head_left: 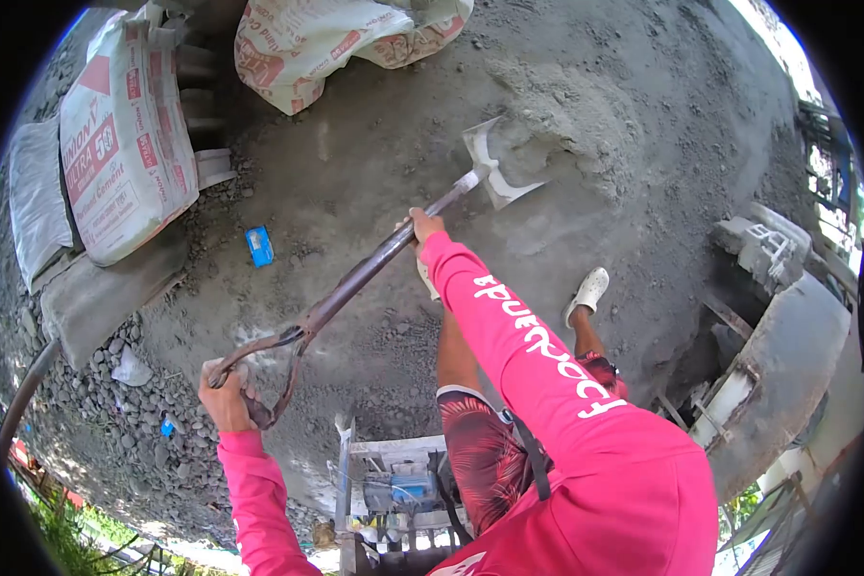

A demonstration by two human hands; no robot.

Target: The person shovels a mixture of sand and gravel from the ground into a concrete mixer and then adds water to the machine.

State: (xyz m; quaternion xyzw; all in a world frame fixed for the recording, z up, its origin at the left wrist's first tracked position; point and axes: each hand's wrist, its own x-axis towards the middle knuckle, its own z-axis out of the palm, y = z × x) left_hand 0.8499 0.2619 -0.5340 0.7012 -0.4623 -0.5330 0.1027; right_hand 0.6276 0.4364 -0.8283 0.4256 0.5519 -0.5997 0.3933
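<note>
A shovel [355,278] with a dark shaft slants across the middle of the head view. My left hand [227,395] is closed round the grip at its near end. Farther up, my right hand [424,227] wraps the shaft just below the metal socket. The pale blade [495,171] rests at the edge of a heap of grey sand or cement mix [586,130], and its tip is hidden in the material. Pink sleeves cover both my arms.
Cement bags [125,144] are stacked at the left, and another crumpled cement bag [341,43] lies at the top. A blue packet [259,246] sits on the ground. Gravel [154,422] spreads at lower left. A mixer-like metal drum [787,374] stands at right, and a framed machine [403,490] behind my legs.
</note>
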